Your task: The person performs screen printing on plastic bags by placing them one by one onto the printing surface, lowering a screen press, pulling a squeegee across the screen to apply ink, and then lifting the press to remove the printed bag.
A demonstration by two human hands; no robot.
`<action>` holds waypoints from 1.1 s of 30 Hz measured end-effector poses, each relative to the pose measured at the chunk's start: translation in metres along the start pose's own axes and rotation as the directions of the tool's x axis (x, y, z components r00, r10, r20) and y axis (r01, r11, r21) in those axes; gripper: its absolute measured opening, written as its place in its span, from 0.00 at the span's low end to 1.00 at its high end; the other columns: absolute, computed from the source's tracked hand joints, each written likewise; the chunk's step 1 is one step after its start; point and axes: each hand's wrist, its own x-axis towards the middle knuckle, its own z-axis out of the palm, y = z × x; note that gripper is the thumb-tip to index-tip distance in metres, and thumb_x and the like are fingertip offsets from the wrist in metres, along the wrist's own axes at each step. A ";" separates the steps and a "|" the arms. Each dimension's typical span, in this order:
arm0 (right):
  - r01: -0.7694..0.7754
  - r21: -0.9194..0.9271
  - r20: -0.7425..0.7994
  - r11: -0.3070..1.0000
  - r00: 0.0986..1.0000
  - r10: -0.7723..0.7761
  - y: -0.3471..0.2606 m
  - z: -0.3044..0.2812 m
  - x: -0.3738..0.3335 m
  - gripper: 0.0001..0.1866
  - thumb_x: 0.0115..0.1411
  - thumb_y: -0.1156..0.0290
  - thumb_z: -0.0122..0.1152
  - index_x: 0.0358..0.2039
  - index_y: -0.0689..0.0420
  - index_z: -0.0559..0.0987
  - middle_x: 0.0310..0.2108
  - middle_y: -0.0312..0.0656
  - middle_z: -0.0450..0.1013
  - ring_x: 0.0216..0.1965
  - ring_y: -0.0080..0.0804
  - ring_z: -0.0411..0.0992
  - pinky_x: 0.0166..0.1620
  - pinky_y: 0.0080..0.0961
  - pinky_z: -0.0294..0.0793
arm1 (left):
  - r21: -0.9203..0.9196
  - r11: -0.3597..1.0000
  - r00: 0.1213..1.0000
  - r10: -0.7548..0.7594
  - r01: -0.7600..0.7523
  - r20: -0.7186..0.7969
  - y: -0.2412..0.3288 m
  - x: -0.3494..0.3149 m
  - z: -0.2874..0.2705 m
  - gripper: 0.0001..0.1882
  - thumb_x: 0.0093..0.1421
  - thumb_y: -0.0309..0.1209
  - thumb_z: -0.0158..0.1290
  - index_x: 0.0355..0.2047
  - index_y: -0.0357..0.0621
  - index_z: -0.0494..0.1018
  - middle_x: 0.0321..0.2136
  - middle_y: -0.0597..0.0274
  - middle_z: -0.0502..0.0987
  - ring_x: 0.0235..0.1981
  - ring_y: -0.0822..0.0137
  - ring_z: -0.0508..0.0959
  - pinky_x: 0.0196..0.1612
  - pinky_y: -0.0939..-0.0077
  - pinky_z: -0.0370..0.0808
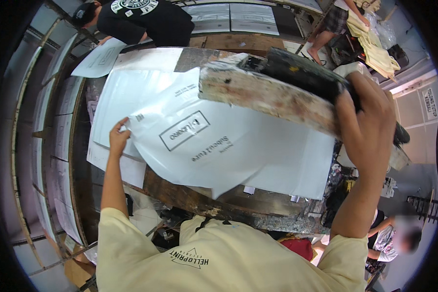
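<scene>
My left hand (pixel 118 136) pinches the left edge of a white plastic sheet (pixel 248 155) with dark print on it. The sheet is lifted and buckled on that side, and a fold of it hangs at the near edge. More white sheets (pixel 301 170) lie beneath it on the worktable. On the right, my right hand (pixel 367 114) grips a thick, paint-stained wooden frame (pixel 267 100), which looks like a printing screen. The frame is raised and tilted above the sheet, covering its far right part. Its underside and far parts are hidden.
A rack (pixel 75 160) with white sheets on its shelves stands at the left. Beyond the worktable, a person in black (pixel 148 24) handles a printed sheet (pixel 100 58). More printed sheets (pixel 252 18) lie at the back. Other people are at the upper right and lower right.
</scene>
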 end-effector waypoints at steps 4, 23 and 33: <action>-0.040 -0.026 0.055 0.999 0.998 0.041 -0.007 0.000 0.004 0.15 0.56 0.61 0.59 0.33 0.63 0.75 0.28 0.52 0.70 0.32 0.53 0.67 0.40 0.41 0.64 | 0.229 0.973 0.999 0.033 -0.026 -0.031 -0.043 0.087 -0.053 0.34 0.51 0.20 0.52 0.61 0.45 0.76 0.50 0.57 0.81 0.29 0.74 0.79 0.36 0.80 0.77; -0.403 -0.016 0.278 0.915 0.877 0.391 -0.053 -0.033 0.008 0.22 0.59 0.57 0.51 0.34 0.66 0.79 0.18 0.44 0.74 0.19 0.33 0.71 0.24 0.33 0.71 | 0.161 0.577 0.428 0.363 -0.801 0.828 0.115 -0.297 0.298 0.49 0.61 0.61 0.57 0.73 0.44 0.56 0.72 0.47 0.57 0.75 0.47 0.52 0.76 0.44 0.46; 0.096 0.006 0.522 0.995 0.849 -0.085 -0.030 0.050 -0.194 0.20 0.62 0.49 0.63 0.45 0.52 0.82 0.41 0.45 0.74 0.46 0.44 0.71 0.46 0.43 0.67 | -0.795 0.174 0.812 -0.063 0.581 0.580 0.200 -0.286 0.164 0.64 0.57 0.81 0.39 0.64 0.24 0.56 0.60 0.38 0.66 0.65 0.41 0.67 0.71 0.49 0.62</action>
